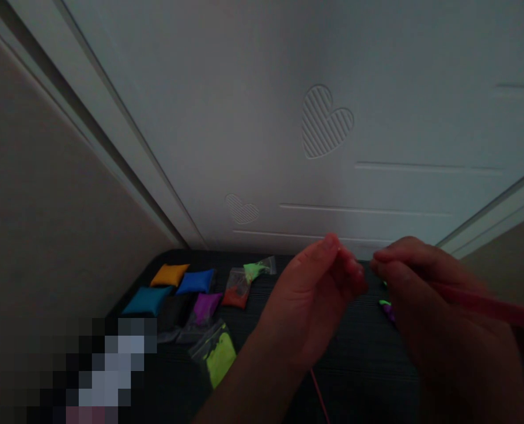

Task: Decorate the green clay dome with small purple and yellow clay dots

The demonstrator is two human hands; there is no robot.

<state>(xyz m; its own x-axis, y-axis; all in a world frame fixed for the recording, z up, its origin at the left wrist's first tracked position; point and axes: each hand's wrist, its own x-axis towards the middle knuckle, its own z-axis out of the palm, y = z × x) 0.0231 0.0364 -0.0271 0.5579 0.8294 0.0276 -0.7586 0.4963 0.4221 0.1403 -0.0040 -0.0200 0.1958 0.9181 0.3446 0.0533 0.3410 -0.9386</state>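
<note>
Stick (500, 303), pink, is lying in the closed right hand (447, 324), thumb and finger pinching together. Nearby, the left hand (304, 294) is curling its fingers; whether they are gripping anything, I cannot tell. Shaping seems to be under way: a green-and-purple piece (390, 311) is showing just beside the right hand, which is partly hiding it; how much is remaining is unclear. Below the left wrist, a thin rod (318, 393) is resting. Left of that hand, red (235, 298) and green (254, 271) bags are looking partly used, orange (169, 275), blue (195, 282) and teal (146, 300) ones full. The left forearm is overlapping a yellow bag (220, 356).
</note>
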